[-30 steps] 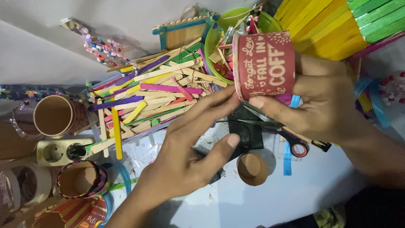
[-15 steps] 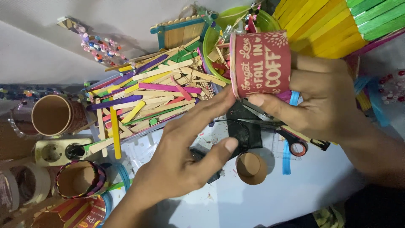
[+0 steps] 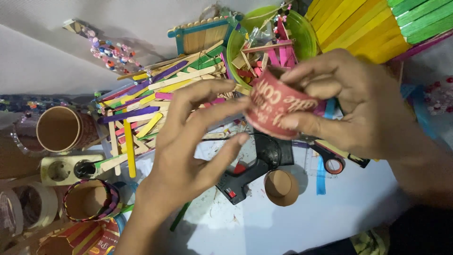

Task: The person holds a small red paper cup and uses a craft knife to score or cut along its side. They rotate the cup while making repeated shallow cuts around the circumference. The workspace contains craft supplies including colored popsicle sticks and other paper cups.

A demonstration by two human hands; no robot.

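My right hand (image 3: 358, 104) holds a red paper cup (image 3: 276, 106) with white lettering, tilted on its side above the work surface, thumb under it and fingers over its rim. My left hand (image 3: 188, 146) has its fingers spread, and the index and middle fingertips touch the cup's left edge. Under the cup lie a black glue gun (image 3: 245, 177) and a short brown cup piece (image 3: 281, 187). A heap of coloured craft sticks (image 3: 141, 113) spreads out behind my left hand.
A green bowl (image 3: 302, 35) of stick pieces stands at the back, beside yellow and green stick panels (image 3: 373, 23). At the left are a brown paper cup (image 3: 61, 128), a power strip (image 3: 59, 170), a decorated cup (image 3: 92, 200) and tape rolls (image 3: 26, 208). Scissors (image 3: 337, 158) lie at right.
The red cup has been turned from nearly upright onto its side and lowered toward the middle. My left hand rose and its fingers spread against the cup.
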